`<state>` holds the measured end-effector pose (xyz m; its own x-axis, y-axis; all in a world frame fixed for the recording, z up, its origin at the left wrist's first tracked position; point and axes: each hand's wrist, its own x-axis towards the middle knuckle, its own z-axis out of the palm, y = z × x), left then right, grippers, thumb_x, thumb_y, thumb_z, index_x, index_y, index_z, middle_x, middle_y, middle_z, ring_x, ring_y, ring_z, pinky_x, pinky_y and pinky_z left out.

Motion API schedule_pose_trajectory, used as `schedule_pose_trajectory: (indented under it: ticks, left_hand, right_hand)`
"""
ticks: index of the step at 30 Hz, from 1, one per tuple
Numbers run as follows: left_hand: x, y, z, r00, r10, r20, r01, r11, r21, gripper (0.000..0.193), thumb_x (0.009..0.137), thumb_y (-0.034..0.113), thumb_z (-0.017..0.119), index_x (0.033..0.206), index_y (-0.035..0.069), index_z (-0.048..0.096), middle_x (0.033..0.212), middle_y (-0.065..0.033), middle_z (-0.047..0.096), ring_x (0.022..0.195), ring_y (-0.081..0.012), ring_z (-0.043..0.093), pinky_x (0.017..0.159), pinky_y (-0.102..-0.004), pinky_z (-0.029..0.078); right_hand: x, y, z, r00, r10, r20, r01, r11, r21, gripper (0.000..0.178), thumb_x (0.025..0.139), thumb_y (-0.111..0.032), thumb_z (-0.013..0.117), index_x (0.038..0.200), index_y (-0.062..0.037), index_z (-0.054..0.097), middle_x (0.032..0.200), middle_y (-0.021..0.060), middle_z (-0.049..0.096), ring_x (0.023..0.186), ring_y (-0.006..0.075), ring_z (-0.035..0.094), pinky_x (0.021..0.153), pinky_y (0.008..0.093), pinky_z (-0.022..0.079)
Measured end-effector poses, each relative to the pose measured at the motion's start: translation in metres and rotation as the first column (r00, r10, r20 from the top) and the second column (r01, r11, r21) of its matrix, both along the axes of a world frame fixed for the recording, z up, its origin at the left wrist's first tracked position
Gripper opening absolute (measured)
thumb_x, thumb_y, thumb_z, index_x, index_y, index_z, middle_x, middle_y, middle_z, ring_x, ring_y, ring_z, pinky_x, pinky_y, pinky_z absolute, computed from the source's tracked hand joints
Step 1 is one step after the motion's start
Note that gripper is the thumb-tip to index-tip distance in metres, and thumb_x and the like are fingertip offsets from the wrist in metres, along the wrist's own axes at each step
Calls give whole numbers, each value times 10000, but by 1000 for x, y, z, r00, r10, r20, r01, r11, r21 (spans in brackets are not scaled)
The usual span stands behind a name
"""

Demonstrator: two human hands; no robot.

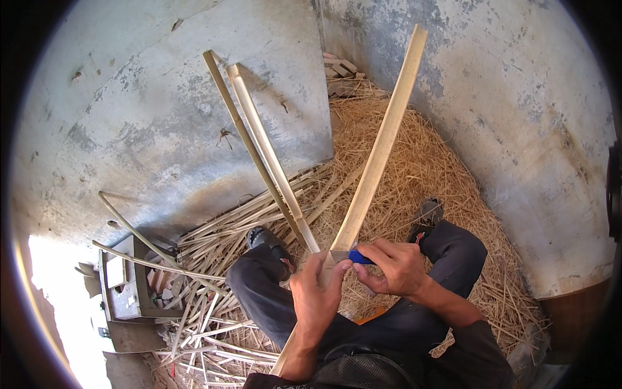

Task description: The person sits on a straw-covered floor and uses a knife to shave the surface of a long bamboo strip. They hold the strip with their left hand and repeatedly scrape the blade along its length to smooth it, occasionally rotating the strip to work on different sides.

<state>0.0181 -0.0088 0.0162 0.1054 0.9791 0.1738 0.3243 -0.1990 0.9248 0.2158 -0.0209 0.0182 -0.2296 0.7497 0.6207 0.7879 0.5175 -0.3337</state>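
Note:
A long pale bamboo strip slants from my lap up toward the right wall. My left hand is closed around its lower part, thumb toward the blade. In my right hand is a knife with a blue handle; its short flat blade lies across the strip just above my left hand. Where exactly the edge meets the bamboo is too small to tell. The strip's lower end runs down past my left forearm and is partly hidden.
Two bamboo lengths lean on the left wall. Split strips lie heaped below, and curly shavings cover the floor to the right. A wooden box stands at the left. My shoes rest among the scraps.

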Motion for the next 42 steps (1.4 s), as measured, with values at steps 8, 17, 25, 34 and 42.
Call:
schedule_pose_trajectory:
  ticks: [8,17,25,34,42]
  left_hand:
    - [-1,-2,8,999,-3,-37,2,1000,-6,203,1007,124,798,1106,-42,736,761,-68,735,688,-49,606,619,-254,470]
    - [-1,-5,11,1000,4,-28,-6,998,-67,197,999,145,787,1068,-32,739,695,-52,687,630,-57,575,588,-270,447]
    - [-35,-37,-5,1000,0,-30,-6,981,-194,180,1019,130,760,1025,-46,726,685,-14,654,643,-42,551,572,-253,417]
    - [-24,-16,7,1000,-4,3,4,989,-147,163,1017,110,766,1035,-45,720,669,-13,655,562,-45,552,525,-248,413]
    - [-12,-14,13,1000,-5,-23,5,1000,-17,168,988,85,800,1054,-49,723,696,-39,678,626,-41,570,570,-250,431]
  right_hand:
    - [1,0,3,1000,-12,18,12,999,33,271,920,-284,813,1102,-100,736,749,21,605,564,180,650,503,335,511]
    - [4,-1,2,997,-33,65,30,998,49,275,907,-290,828,1083,-92,754,731,21,626,559,178,648,502,334,513]
    - [96,34,31,849,-464,-253,497,864,86,239,979,-180,740,1083,35,752,821,149,731,602,251,686,562,354,533]
    - [15,-9,-2,995,12,-104,-14,1000,-19,269,939,-276,803,1094,-61,761,828,72,705,614,236,704,541,368,551]
    - [-2,-9,-3,997,41,-71,-42,999,-22,280,927,-286,815,1116,-85,763,789,44,662,597,218,689,524,356,538]
